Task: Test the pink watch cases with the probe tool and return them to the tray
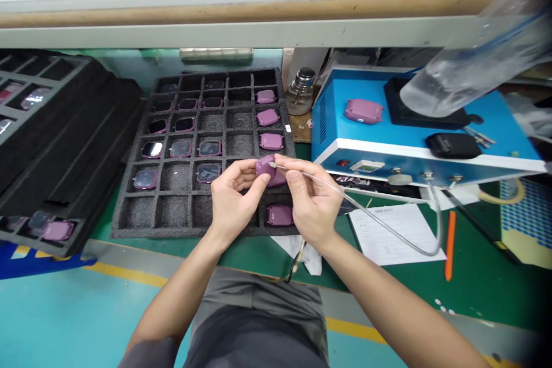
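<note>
Foam tray [173,211]: one, left of centre; ten screen-up watches [184,124] plainly visible, more only dimly in the far row; five purple cases [271,141] down the right column, one partly hidden.
Blue machine [405,137]: one, on the right; one loose case [364,110] lying on top.
My left hand [235,192]: one; thumb and fingers clamped on the held case [264,167].
My right hand [314,201]: one, just to the right; thumb and fingers pinched on the tube [375,221].
Tube: one, looping from the machine's front, its tip at the held case.
Glass bottle [301,95]: one, just right of the tray, far end.
Held case: one, purple, above the tray's right column, between my left thumb and fingertips; rounded side up; foreshortened, long axis I cannot tell.
</note>
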{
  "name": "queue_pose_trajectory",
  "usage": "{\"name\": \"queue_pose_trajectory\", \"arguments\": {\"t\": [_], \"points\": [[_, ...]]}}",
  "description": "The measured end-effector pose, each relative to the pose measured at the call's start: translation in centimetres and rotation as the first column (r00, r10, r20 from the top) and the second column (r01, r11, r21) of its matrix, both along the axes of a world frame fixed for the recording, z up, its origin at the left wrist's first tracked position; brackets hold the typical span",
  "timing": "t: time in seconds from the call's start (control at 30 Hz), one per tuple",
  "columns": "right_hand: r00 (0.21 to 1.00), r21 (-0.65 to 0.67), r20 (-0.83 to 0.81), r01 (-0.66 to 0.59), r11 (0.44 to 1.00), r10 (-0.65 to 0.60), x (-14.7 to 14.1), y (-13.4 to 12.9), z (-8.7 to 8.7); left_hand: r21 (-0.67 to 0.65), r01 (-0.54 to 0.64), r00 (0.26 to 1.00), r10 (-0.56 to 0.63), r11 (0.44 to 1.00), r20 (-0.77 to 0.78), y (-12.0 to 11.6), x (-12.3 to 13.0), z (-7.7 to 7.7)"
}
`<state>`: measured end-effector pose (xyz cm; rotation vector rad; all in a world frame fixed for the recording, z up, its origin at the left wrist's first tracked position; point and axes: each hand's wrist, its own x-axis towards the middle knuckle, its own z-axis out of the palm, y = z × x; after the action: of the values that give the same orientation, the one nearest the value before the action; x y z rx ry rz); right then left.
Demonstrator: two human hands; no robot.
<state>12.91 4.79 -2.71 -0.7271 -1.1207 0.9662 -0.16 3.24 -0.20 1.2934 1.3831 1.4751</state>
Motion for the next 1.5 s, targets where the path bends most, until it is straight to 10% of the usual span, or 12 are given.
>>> {"name": "queue_pose_trajectory", "arguments": {"t": [1.5], "points": [[0.997,0.029,0.076,0.024,0.999,-0.026,-0.11,0.80,0.51,0.006,-0.022,0.997,0.023,1.000,-0.075,0.53,-0.34,-0.29]]}}
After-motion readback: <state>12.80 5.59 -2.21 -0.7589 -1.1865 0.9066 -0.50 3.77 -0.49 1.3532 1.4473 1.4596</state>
